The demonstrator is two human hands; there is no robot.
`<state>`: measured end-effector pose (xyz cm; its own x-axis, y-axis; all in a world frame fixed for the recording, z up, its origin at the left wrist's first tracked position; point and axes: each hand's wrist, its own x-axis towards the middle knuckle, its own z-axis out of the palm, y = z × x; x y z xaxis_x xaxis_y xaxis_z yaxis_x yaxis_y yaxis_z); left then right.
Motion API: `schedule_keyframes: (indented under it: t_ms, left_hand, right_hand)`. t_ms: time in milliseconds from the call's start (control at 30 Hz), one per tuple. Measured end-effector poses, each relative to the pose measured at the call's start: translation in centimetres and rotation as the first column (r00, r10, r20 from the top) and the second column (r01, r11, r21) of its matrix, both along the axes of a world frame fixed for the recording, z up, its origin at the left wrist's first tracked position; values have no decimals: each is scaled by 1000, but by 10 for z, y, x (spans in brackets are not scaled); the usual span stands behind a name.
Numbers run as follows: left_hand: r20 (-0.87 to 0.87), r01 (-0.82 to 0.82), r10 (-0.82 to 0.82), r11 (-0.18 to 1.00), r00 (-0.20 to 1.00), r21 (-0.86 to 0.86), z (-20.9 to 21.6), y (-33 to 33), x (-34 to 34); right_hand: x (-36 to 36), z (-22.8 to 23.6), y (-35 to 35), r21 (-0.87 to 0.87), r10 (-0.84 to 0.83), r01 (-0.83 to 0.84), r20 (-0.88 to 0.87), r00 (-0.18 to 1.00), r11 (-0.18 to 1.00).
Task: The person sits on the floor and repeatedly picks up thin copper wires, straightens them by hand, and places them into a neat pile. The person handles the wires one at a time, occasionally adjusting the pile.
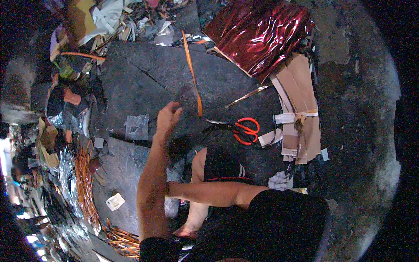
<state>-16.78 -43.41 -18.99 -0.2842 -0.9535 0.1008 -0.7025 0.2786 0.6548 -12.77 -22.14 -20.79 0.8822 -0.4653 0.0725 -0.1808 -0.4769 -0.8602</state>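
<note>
My left hand (168, 115) reaches forward over the dark stone floor (144, 78). Its fingers are loosely bent and nothing shows in them. It hovers just left of the lower end of a long orange strip (192, 70). My right forearm (209, 193) lies across my lap toward the left. Its hand is hidden behind my left arm. Orange-handled scissors (245, 130) lie on the floor to the right of my left hand. A small clear plastic bag (137, 127) lies to its left.
A shiny red foil sheet (259, 32) lies at the back right, with a tied bundle of brown paper strips (300, 113) beside it. Copper-coloured strips (85, 187), silver foil and scraps crowd the left side. A small white square (115, 201) and crumpled white paper (279, 180) lie near me.
</note>
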Motion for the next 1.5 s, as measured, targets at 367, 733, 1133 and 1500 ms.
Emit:
schedule_keyframes:
  t_ms: [367, 733, 1133, 1500]
  left_hand:
    - [-315, -589, 568, 807, 760, 33, 106, 247, 313]
    - [-145, -992, 989, 5, -13, 123, -44, 621, 480]
    - [-511, -988, 856, -3, -81, 153, -5, 497, 445]
    - [-105, -709, 719, 695, 687, 119, 211, 523, 353]
  right_hand:
    - [10, 31, -13, 147, 59, -26, -224, 973, 989]
    - [20, 58, 14, -127, 76, -112, -257, 963, 986]
    - [55, 86, 42, 103, 153, -130, -270, 950, 986]
    - [206, 181, 137, -80, 484, -479, 228, 845, 874]
